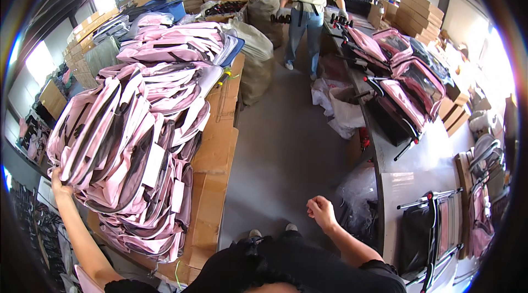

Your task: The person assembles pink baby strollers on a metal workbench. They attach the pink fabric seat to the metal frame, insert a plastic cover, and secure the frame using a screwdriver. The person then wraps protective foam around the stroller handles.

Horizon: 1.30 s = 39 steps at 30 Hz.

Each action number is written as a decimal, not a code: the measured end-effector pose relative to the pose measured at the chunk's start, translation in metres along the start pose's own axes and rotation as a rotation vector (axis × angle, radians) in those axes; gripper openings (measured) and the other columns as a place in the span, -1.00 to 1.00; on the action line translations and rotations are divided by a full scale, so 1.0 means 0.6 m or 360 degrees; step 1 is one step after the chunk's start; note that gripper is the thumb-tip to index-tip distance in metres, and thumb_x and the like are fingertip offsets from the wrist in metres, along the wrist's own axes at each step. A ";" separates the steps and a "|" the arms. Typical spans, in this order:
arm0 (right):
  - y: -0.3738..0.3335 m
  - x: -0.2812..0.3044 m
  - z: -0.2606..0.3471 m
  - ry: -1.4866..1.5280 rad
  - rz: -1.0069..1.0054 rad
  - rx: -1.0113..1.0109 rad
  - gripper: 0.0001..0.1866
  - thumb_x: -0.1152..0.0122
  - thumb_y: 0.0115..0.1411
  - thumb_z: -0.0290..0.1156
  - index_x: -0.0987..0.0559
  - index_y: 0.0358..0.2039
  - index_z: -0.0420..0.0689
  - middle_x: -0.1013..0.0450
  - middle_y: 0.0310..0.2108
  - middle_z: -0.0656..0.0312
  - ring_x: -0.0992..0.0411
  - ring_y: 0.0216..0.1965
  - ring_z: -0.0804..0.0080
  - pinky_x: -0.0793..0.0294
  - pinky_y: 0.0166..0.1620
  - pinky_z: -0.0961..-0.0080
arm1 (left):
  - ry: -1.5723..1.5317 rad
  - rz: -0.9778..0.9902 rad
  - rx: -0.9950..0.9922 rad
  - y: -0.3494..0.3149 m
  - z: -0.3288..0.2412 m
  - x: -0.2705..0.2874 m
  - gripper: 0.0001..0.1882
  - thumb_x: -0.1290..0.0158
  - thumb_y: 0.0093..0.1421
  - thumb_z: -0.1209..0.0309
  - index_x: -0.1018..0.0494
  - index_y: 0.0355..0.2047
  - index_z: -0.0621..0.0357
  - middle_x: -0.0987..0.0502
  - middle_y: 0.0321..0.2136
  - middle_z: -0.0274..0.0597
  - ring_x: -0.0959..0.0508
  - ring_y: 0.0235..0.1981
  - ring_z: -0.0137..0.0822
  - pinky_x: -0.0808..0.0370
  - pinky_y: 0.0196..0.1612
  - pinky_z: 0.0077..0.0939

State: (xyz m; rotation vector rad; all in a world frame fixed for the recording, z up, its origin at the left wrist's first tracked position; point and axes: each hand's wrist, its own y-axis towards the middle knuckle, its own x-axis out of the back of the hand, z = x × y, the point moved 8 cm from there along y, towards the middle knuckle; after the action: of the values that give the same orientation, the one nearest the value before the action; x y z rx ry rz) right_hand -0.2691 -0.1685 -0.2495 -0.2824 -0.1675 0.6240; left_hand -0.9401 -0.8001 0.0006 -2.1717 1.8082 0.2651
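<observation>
A tall pile of folded pink fabric covers (148, 144) with dark trim and mesh lies on my left. My left hand (60, 184) grips the outer lower edge of a pink fabric cover (91, 128) at the pile's left side; its fingertips are partly hidden by the cloth. With fingers curled and nothing visible in them, my right hand (322, 211) hangs above the floor, between the pile and the workbench (399, 174) on the right.
Cardboard (212, 183) lies under the pile. A co-worker (311, 7) stands at the aisle's far end, holding black parts. Pink covers on black frames (404, 95) and a folded frame (432, 227) rest on the bench. Clear plastic (360, 194) bulges beside it; sacks (256, 67) stand beyond the cardboard.
</observation>
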 end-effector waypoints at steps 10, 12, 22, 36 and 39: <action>0.055 0.102 0.091 -0.0176 -0.0241 0.0311 -0.81 -0.05 0.21 -0.42 -0.45 -0.51 -0.23 -0.35 -0.64 0.31 -0.32 -0.62 0.64 -0.32 -0.56 0.70 | 0.0125 0.0113 -0.0518 0.039 -0.221 -0.168 -0.50 -0.20 0.02 0.27 -0.38 -0.04 0.20 -0.51 -0.20 -0.22 -0.53 -0.23 -0.27 -0.49 -0.19 -0.47; 0.073 0.093 0.145 -0.0288 -0.0212 0.0470 -0.82 -0.05 0.20 -0.41 -0.45 -0.50 -0.23 -0.36 -0.65 0.31 -0.31 -0.62 0.65 -0.31 -0.56 0.69 | 0.0512 0.0013 -0.1152 -0.062 -0.264 -0.241 -0.40 -0.20 -0.01 0.43 -0.27 0.05 0.31 -0.45 -0.12 -0.07 -0.50 -0.15 -0.23 -0.45 -0.06 -0.39; 0.001 -0.186 0.641 -0.1074 0.0144 0.2234 -0.93 -0.13 0.08 -0.50 -0.46 -0.42 -0.22 -0.37 -0.49 0.12 -0.38 -0.44 0.15 -0.39 -0.40 0.40 | 0.1012 -0.0165 -0.2477 -0.645 -0.098 -0.472 -0.28 -0.02 -0.07 0.63 -0.04 0.14 0.37 -0.17 0.10 0.06 -0.16 0.16 -0.08 0.10 0.28 -0.32; -0.278 -0.335 0.951 -0.1158 -0.1716 0.4554 -0.69 -0.06 -0.02 -0.33 -0.41 -0.19 0.01 -0.38 -0.25 0.30 -0.37 -0.16 0.38 -0.23 0.01 0.29 | 0.0961 0.1152 -0.2883 -0.714 0.101 -0.449 -0.75 -0.17 -0.24 0.57 -0.48 -0.48 0.01 -0.08 0.08 0.34 -0.20 0.10 0.24 -0.20 0.15 -0.13; -0.214 -0.299 0.945 -0.2170 -0.1746 0.4102 -0.86 -0.08 -0.03 -0.34 -0.39 -0.41 -0.03 -0.32 -0.58 0.37 -0.39 -0.52 0.47 -0.39 -0.37 0.46 | 0.1248 0.1025 -0.2734 -0.708 0.052 -0.470 -0.74 -0.12 -0.22 0.60 -0.49 -0.46 0.00 -0.16 0.12 0.17 -0.15 0.14 0.16 -0.15 0.14 -0.19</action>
State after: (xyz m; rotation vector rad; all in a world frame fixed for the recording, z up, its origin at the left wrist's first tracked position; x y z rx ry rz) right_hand -0.4768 -0.2562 0.3157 2.6218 -0.5809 -0.5544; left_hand -0.5758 -0.4600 0.1120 -2.4826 3.4684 1.9437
